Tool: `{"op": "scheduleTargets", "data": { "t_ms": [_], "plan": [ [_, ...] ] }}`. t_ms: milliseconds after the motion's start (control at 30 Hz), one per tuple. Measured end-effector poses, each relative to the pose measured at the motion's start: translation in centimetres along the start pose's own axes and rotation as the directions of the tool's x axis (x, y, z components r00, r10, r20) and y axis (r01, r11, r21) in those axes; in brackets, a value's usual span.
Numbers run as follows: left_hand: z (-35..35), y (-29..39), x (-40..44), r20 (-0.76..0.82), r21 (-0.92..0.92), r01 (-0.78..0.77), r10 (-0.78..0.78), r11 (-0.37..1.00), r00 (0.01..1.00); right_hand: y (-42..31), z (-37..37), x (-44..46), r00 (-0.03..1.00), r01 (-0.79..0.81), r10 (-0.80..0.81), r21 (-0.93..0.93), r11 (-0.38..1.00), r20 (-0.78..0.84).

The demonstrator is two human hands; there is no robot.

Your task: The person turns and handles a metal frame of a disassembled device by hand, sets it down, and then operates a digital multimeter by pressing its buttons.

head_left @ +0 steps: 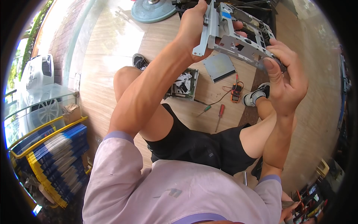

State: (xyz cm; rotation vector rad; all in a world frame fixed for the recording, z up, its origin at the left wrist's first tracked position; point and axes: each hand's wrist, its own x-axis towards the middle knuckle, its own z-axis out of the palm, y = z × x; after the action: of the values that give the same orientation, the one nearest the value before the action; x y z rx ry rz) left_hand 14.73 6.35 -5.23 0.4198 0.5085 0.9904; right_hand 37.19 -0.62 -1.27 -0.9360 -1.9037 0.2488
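A silver metal frame with cut-outs and a blue patch is held up at the top of the view, tilted down to the right. My left hand is closed round its left side, with fingertips showing through the openings. At its lower right corner, my right hand grips the edge between thumb and fingers. Below the frame on the floor lie a flat grey metal plate and an opened device with its inner parts exposed.
On the floor are a green screwdriver, a red screwdriver and an orange multimeter with leads. A round grey base stands at the top. Stacked blue boxes and a glass shelf are at the left.
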Motion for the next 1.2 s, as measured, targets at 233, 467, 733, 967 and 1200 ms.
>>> {"op": "scheduleTargets", "data": {
  "t_ms": [233,467,733,967,1200],
  "plan": [
    [0.2,0.0,-0.1,-0.031,-0.003,0.041,-0.041,0.999,0.999,0.0,0.2,0.2,0.992,0.128,-0.129,-0.065,0.99,0.001],
    [-0.4,-0.1,0.1,0.01,-0.057,0.06,-0.059,0.997,0.998,-0.1,0.7,0.0,0.991,0.133,-0.132,-0.1,0.986,0.014],
    [-0.4,-0.2,0.0,-0.04,-0.059,0.055,-0.057,0.997,0.998,-0.3,0.9,0.0,0.995,0.102,-0.1,-0.068,0.992,0.023],
    [-0.1,-0.5,0.1,-0.105,-0.06,0.073,-0.079,0.996,0.991,-0.3,1.1,-0.3,0.999,0.046,-0.045,-0.028,0.999,0.023],
    [0.2,-0.5,0.3,-0.136,-0.121,0.109,-0.125,0.987,0.983,-0.4,1.1,-0.2,0.999,0.028,-0.028,0.0,1.0,0.016]
  ]
}}
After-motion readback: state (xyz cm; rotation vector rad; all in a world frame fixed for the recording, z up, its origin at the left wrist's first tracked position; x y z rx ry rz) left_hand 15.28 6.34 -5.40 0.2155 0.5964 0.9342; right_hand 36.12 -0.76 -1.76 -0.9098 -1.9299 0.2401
